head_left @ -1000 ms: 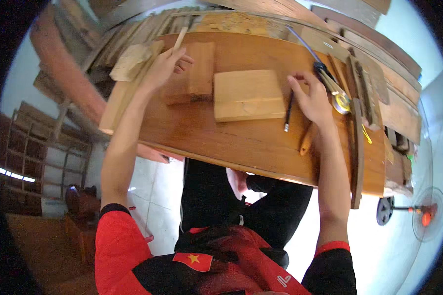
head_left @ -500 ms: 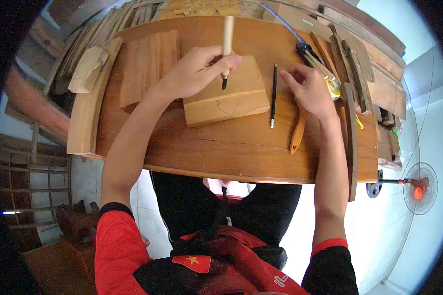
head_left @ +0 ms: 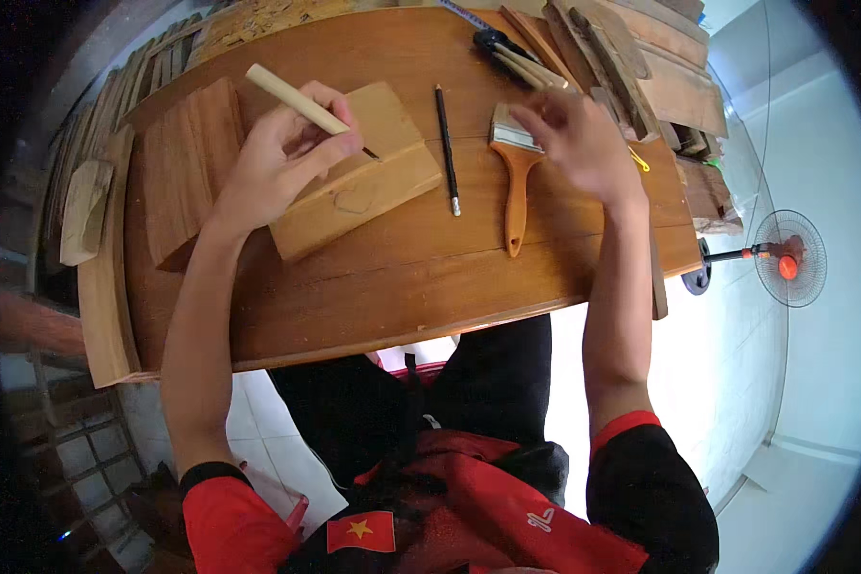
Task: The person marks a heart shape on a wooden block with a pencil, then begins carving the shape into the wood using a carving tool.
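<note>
My left hand [head_left: 292,158] is closed round a wooden-handled carving tool [head_left: 292,96], held slanted with its dark tip over a pale wood block [head_left: 368,196]. A heart-like pencil outline shows on the block's front. My right hand [head_left: 574,143], slightly blurred, hovers with fingers apart over a paintbrush [head_left: 515,201], partly hiding it. A black pencil [head_left: 447,153] lies between the block and brush. A reddish wood block [head_left: 187,172] stands left of the pale one.
A long board [head_left: 105,316] with a small offcut [head_left: 86,215] edges the tabletop [head_left: 373,297] at left. Several tools [head_left: 517,62] and planks [head_left: 679,96] crowd the back right. A standing fan [head_left: 789,258] is beyond the table's right.
My left hand came from the left over the pale block, and the tool turned from upright to slanted. My right hand rose slightly. The view shifted, revealing more of the brush.
</note>
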The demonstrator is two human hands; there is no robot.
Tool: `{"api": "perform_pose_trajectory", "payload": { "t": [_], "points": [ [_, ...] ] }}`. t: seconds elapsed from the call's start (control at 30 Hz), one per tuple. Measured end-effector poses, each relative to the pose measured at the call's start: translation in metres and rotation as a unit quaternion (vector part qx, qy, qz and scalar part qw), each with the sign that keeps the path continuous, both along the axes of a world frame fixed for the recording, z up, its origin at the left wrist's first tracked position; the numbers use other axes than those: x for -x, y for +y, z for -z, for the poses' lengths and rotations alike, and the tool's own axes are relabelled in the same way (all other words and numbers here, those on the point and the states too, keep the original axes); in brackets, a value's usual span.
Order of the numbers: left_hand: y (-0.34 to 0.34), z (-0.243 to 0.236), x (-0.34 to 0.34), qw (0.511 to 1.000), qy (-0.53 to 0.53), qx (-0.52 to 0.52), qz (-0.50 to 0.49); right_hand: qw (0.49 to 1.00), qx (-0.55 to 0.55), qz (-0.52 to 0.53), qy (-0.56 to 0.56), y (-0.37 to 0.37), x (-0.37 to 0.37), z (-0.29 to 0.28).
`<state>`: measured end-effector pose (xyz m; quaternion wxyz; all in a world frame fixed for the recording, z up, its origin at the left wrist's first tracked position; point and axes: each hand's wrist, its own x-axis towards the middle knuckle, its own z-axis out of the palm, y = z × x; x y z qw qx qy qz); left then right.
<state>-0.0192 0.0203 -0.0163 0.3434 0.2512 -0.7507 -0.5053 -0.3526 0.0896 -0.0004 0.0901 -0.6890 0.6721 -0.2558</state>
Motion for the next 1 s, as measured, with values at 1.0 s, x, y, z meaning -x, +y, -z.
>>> {"api": "perform_pose_trajectory", "payload": {
  "t": [1.0],
  "points": [
    [-0.007,0.006,0.001,0.998,-0.001,-0.015,-0.057,0.988,0.11,0.07,0.079,-0.068,0.057,-0.029]
  ]
}}
